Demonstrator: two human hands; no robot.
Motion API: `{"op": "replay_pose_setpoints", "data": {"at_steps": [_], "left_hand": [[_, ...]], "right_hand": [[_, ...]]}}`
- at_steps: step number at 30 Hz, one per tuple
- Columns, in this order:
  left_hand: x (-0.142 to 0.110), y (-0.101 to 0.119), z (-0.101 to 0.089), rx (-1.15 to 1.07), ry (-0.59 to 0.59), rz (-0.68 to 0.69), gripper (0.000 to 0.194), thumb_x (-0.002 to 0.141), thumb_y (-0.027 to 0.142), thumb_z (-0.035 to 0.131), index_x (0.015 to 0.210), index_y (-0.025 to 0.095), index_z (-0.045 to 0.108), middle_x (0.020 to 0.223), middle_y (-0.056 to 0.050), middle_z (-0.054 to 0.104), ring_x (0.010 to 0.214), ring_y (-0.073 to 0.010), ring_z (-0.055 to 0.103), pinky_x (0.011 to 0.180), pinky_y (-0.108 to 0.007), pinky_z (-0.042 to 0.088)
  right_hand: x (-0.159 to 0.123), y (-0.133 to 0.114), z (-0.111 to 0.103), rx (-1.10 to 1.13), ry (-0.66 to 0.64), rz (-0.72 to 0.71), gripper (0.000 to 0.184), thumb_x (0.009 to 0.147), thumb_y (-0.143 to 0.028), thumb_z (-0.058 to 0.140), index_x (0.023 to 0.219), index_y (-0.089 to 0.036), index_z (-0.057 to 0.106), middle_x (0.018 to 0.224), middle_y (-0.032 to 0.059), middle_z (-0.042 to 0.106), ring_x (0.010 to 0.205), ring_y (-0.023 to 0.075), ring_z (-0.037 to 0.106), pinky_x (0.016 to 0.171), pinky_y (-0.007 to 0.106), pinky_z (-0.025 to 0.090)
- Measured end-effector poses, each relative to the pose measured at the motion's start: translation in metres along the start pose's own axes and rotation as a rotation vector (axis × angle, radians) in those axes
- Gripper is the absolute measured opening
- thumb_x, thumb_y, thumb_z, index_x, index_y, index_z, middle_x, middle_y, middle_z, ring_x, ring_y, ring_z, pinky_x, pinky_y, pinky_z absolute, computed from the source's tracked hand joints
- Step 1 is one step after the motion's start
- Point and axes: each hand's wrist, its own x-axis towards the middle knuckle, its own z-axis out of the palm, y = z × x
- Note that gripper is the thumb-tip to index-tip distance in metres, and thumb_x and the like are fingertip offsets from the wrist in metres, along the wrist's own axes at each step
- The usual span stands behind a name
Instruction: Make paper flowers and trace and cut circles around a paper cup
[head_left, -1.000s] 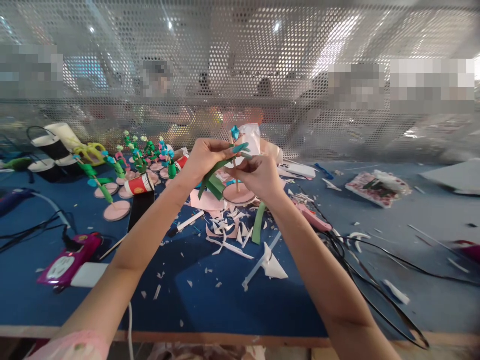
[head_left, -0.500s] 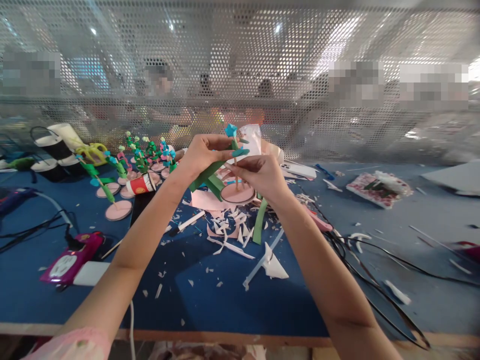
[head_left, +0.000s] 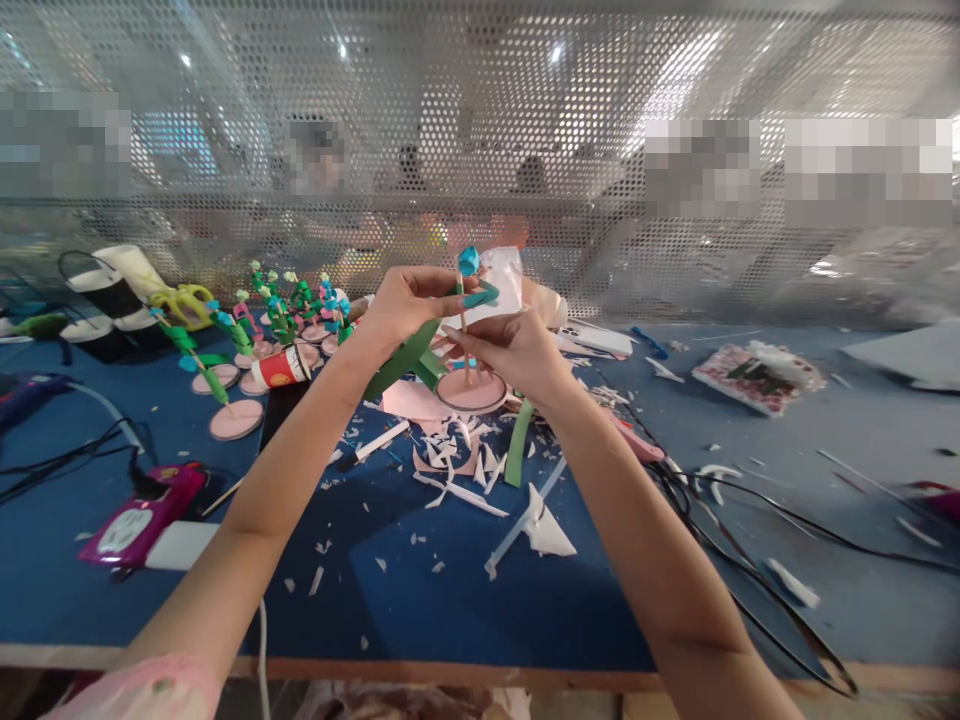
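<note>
A handmade paper flower stands between my hands: a blue paper bloom [head_left: 469, 262] tops a thin wooden stick [head_left: 467, 372], which rises from a round pink base [head_left: 472, 391]. My left hand [head_left: 409, 303] is closed near the top of the stick, pinching a green paper strip [head_left: 405, 362] that hangs below its fingers. A teal-green piece [head_left: 481, 297] crosses the stick just under the bloom. Lower on the stick, my right hand [head_left: 514, 348] is closed with thumb and fingers around it. Its fingertips are partly hidden.
Several finished paper flowers [head_left: 277, 310] stand at the left, near a red paper cup [head_left: 281, 367] and yellow-handled scissors [head_left: 182, 306]. A purple device [head_left: 142, 515] lies at front left. Paper scraps [head_left: 457, 465] litter the middle; black cables [head_left: 720, 540] run right. A perforated metal screen [head_left: 480, 120] stands behind.
The flower has turned and its base has shifted slightly left and down. The bloom now faces differently, and the green strip hangs a little further left. Both hands keep their hold.
</note>
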Motion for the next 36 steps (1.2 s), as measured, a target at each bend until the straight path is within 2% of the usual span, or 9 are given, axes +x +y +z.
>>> {"op": "replay_pose_setpoints", "data": {"at_steps": [8, 15, 19, 24, 28, 33, 36], "left_hand": [[0.005, -0.008, -0.003, 0.017, 0.028, 0.016, 0.014, 0.057, 0.021, 0.081, 0.068, 0.017, 0.073, 0.074, -0.001, 0.072, 0.076, -0.0158, 0.068, 0.074, -0.029, 0.054], [0.006, -0.004, 0.0, -0.075, 0.042, 0.0, 0.018, 0.053, 0.012, 0.081, 0.054, 0.015, 0.063, 0.066, 0.003, 0.069, 0.065, -0.0103, 0.065, 0.071, -0.025, 0.054], [0.005, -0.001, 0.001, -0.1, 0.047, -0.021, 0.024, 0.054, 0.006, 0.077, 0.049, 0.014, 0.055, 0.064, 0.003, 0.067, 0.07, -0.0117, 0.067, 0.075, -0.027, 0.055], [0.005, -0.001, 0.0, -0.053, 0.035, -0.023, 0.025, 0.059, 0.0, 0.069, 0.05, 0.014, 0.051, 0.065, 0.002, 0.065, 0.082, -0.0157, 0.069, 0.08, -0.031, 0.053], [0.004, -0.001, 0.001, -0.021, 0.025, -0.001, 0.024, 0.061, 0.0, 0.068, 0.051, 0.014, 0.051, 0.066, 0.002, 0.066, 0.079, -0.0148, 0.068, 0.079, -0.03, 0.053], [0.004, -0.002, 0.002, -0.053, 0.033, 0.005, 0.025, 0.061, 0.001, 0.069, 0.049, 0.014, 0.051, 0.059, 0.004, 0.062, 0.071, -0.0123, 0.067, 0.076, -0.029, 0.054], [0.004, -0.003, 0.0, -0.079, 0.04, -0.004, 0.024, 0.058, 0.005, 0.075, 0.05, 0.014, 0.054, 0.066, 0.002, 0.067, 0.076, -0.0141, 0.068, 0.079, -0.031, 0.054]], "right_hand": [[-0.002, -0.002, 0.0, -0.014, 0.024, -0.004, 0.03, 0.057, -0.047, 0.079, 0.063, -0.018, 0.072, 0.065, 0.0046, 0.071, 0.06, 0.0166, 0.066, 0.063, 0.032, 0.056], [-0.002, -0.001, 0.001, -0.005, 0.075, -0.015, 0.034, 0.055, -0.049, 0.08, 0.06, -0.017, 0.071, 0.064, 0.0056, 0.07, 0.058, 0.0162, 0.065, 0.059, 0.031, 0.054], [0.0, 0.004, 0.0, -0.084, 0.093, -0.012, 0.036, 0.06, -0.049, 0.077, 0.067, -0.015, 0.073, 0.066, 0.0075, 0.071, 0.056, 0.0157, 0.063, 0.049, 0.028, 0.049], [0.001, 0.008, -0.001, -0.123, 0.098, -0.026, 0.035, 0.064, -0.048, 0.075, 0.071, -0.013, 0.074, 0.066, 0.0083, 0.071, 0.052, 0.014, 0.06, 0.047, 0.028, 0.047], [0.0, 0.008, -0.001, -0.107, 0.086, -0.019, 0.035, 0.064, -0.048, 0.075, 0.071, -0.013, 0.073, 0.067, 0.0083, 0.071, 0.051, 0.0132, 0.058, 0.043, 0.026, 0.044], [0.0, 0.008, -0.001, -0.081, 0.082, -0.004, 0.034, 0.064, -0.047, 0.075, 0.072, -0.013, 0.073, 0.066, 0.0075, 0.071, 0.048, 0.0117, 0.057, 0.042, 0.026, 0.044], [-0.001, 0.006, -0.001, -0.071, 0.09, 0.001, 0.034, 0.062, -0.047, 0.076, 0.069, -0.014, 0.073, 0.066, 0.0074, 0.07, 0.052, 0.0135, 0.06, 0.045, 0.026, 0.046]]}}
